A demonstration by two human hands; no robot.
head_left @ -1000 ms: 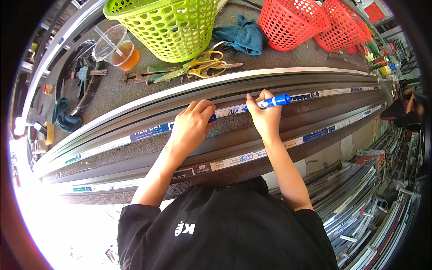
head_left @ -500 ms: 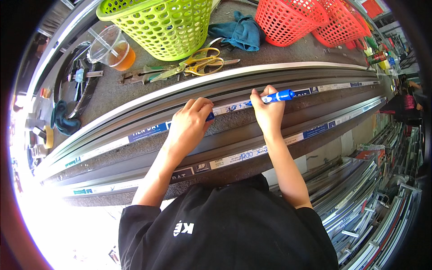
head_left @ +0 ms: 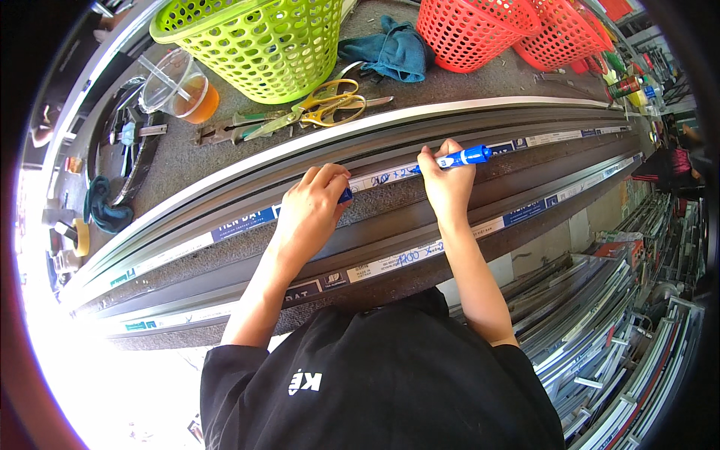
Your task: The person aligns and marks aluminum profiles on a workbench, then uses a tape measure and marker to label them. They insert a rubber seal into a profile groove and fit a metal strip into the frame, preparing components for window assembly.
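My right hand [head_left: 448, 180] grips a blue marker [head_left: 469, 157], its tip down on the white label strip [head_left: 367, 182] of a long dark metal profile [head_left: 300, 177]. Blue handwriting stands on the strip just left of the tip. My left hand [head_left: 313, 206] rests on the same profile with fingers curled; under them shows a small blue piece [head_left: 345, 196] that looks like the marker's cap, mostly hidden. Nearer to me lies a second labelled profile [head_left: 300, 262], with blue handwriting on its strip [head_left: 390, 264] too.
Beyond the profiles are a green basket [head_left: 259, 52], red baskets [head_left: 476, 34], a blue cloth [head_left: 394, 52], yellow-handled scissors [head_left: 334, 103], pliers [head_left: 217, 132] and a plastic cup [head_left: 191, 94] with amber drink. A caliper [head_left: 129, 136] and tape roll [head_left: 82, 237] lie left. Metal lengths [head_left: 600, 330] are stacked right.
More blue handwriting shows on the far strip beside the marker tip. My right hand still grips the marker, and my left hand stays on the profile. The view has shifted slightly.
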